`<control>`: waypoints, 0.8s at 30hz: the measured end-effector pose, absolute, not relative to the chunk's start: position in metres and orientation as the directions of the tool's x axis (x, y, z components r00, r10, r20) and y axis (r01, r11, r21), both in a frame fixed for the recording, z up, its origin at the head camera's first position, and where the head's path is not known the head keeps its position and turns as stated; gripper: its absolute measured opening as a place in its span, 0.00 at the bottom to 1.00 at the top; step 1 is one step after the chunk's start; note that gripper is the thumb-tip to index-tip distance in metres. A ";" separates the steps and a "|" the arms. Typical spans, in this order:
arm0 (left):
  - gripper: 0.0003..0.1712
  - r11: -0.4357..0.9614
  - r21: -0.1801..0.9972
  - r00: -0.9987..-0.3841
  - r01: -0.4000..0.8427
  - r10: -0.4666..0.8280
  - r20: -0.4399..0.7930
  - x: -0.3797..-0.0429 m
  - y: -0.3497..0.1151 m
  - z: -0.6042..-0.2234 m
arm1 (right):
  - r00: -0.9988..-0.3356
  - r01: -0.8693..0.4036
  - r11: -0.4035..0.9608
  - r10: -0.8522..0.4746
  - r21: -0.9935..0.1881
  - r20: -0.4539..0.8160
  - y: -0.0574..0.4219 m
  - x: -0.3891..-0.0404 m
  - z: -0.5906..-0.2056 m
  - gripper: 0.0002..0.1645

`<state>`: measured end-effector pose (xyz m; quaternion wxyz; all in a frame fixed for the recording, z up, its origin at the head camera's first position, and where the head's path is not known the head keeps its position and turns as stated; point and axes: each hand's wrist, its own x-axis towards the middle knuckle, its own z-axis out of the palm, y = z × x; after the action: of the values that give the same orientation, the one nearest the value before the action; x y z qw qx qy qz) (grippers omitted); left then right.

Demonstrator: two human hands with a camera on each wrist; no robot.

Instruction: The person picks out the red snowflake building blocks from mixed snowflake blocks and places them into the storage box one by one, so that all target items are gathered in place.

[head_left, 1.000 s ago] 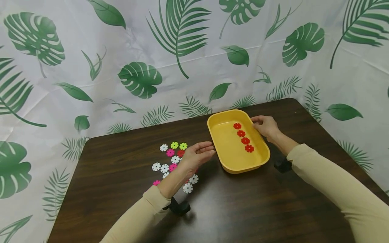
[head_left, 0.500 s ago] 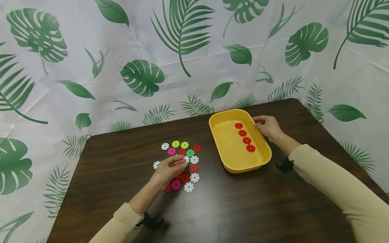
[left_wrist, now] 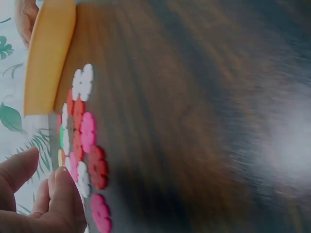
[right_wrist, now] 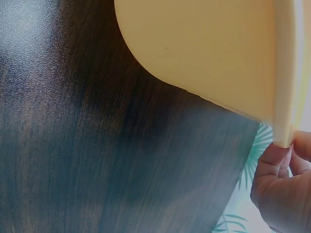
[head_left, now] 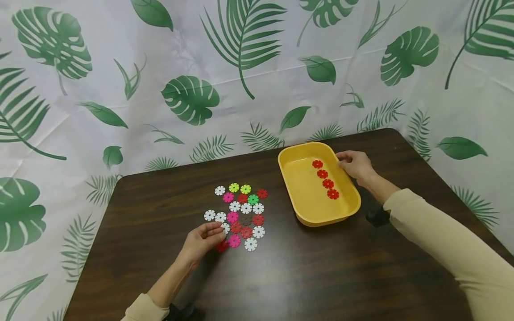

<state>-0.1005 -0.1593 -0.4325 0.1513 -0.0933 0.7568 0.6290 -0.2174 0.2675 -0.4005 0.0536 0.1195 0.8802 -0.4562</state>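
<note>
Right of centre, the tray (head_left: 302, 189) is gripped by the right hand (head_left: 356, 166); below centre, discs (head_left: 234, 215), perhaps touched by the unclosed left hand (head_left: 200, 241), are best pinched edgewise.

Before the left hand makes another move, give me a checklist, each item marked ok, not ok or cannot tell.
1. Right hand gripping the yellow tray at its edge: ok.
2. Four red discs inside the tray, in a row: ok.
3. Left hand free, thumb and fingertips apart: ok.
4. White disc by the left fingertips fully in sight from the head view: not ok, partly covered.
5. Fingertips touching that disc: cannot tell.
6. Loose discs on the table grouped by colour: not ok, mixed.
</note>
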 end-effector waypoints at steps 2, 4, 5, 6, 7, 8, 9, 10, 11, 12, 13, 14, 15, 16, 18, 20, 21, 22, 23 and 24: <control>0.23 0.203 0.925 -0.942 -0.320 0.041 -0.334 -0.097 -0.163 -0.435 | -0.966 0.257 0.558 0.162 -0.789 -0.200 0.268 -0.217 -0.400 0.20; 0.24 0.221 0.926 -0.947 -0.305 0.029 -0.319 -0.095 -0.164 -0.438 | -0.967 0.256 0.562 0.163 -0.787 -0.198 0.268 -0.217 -0.400 0.20; 0.24 0.232 0.926 -0.951 -0.297 0.020 -0.309 -0.094 -0.165 -0.439 | -0.966 0.256 0.560 0.164 -0.788 -0.198 0.268 -0.217 -0.400 0.20; 0.24 0.246 0.925 -0.953 -0.290 0.011 -0.301 -0.093 -0.165 -0.441 | -0.966 0.257 0.561 0.164 -0.787 -0.198 0.268 -0.217 -0.400 0.20; 0.23 0.258 0.923 -0.955 -0.284 0.004 -0.295 -0.092 -0.165 -0.442 | -0.966 0.258 0.560 0.164 -0.787 -0.199 0.268 -0.217 -0.400 0.20; 0.23 0.272 0.921 -0.957 -0.280 -0.002 -0.291 -0.091 -0.165 -0.443 | -0.966 0.259 0.560 0.165 -0.787 -0.201 0.268 -0.217 -0.400 0.20; 0.23 0.282 0.919 -0.958 -0.276 -0.008 -0.285 -0.090 -0.164 -0.444 | -0.966 0.260 0.558 0.165 -0.788 -0.201 0.268 -0.217 -0.400 0.20; 0.23 0.291 0.917 -0.960 -0.272 -0.012 -0.281 -0.089 -0.164 -0.445 | -0.965 0.260 0.557 0.165 -0.789 -0.201 0.268 -0.217 -0.400 0.20; 0.23 0.301 0.915 -0.961 -0.269 -0.014 -0.277 -0.089 -0.164 -0.446 | -0.965 0.260 0.557 0.166 -0.789 -0.201 0.268 -0.217 -0.400 0.20; 0.23 0.309 0.914 -0.962 -0.264 -0.014 -0.273 -0.088 -0.164 -0.446 | -0.965 0.260 0.558 0.167 -0.788 -0.201 0.268 -0.217 -0.400 0.20; 0.23 0.316 0.914 -0.964 -0.256 -0.014 -0.265 -0.088 -0.163 -0.447 | -0.966 0.259 0.558 0.167 -0.788 -0.200 0.268 -0.217 -0.400 0.20; 0.23 0.325 0.913 -0.966 -0.247 -0.014 -0.257 -0.087 -0.163 -0.447 | -0.966 0.259 0.559 0.167 -0.788 -0.199 0.268 -0.218 -0.401 0.20; 0.24 0.335 0.912 -0.969 -0.238 -0.014 -0.248 -0.087 -0.163 -0.447 | -0.966 0.257 0.559 0.167 -0.789 -0.197 0.269 -0.218 -0.401 0.20; 0.24 0.348 0.909 -0.971 -0.229 -0.015 -0.239 -0.087 -0.163 -0.448 | -0.966 0.257 0.559 0.167 -0.789 -0.197 0.269 -0.218 -0.401 0.20; 0.24 0.378 0.902 -0.976 -0.210 -0.019 -0.219 -0.086 -0.163 -0.448 | -0.966 0.256 0.559 0.166 -0.789 -0.197 0.269 -0.218 -0.401 0.20; 0.25 0.411 0.892 -0.980 -0.189 -0.023 -0.197 -0.085 -0.163 -0.449 | -0.966 0.256 0.558 0.164 -0.789 -0.197 0.269 -0.218 -0.402 0.20; 0.25 0.427 0.887 -0.982 -0.177 -0.024 -0.185 -0.085 -0.163 -0.450 | -0.967 0.256 0.558 0.163 -0.789 -0.198 0.269 -0.218 -0.402 0.20; 0.25 0.447 0.879 -0.985 -0.165 -0.024 -0.172 -0.085 -0.163 -0.450 | -0.966 0.256 0.558 0.163 -0.789 -0.198 0.269 -0.218 -0.402 0.20; 0.25 0.465 0.872 -0.987 -0.152 -0.024 -0.159 -0.085 -0.163 -0.451 | -0.967 0.255 0.558 0.162 -0.790 -0.198 0.269 -0.218 -0.402 0.20; 0.25 0.484 0.864 -0.989 -0.138 -0.024 -0.144 -0.085 -0.163 -0.451 | -0.967 0.255 0.557 0.162 -0.790 -0.198 0.269 -0.218 -0.402 0.20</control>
<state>-0.0845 -0.1626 -0.4514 0.0563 -0.0470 0.8594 0.5060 -0.2178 0.2687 -0.4024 0.0514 0.1183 0.8810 -0.4553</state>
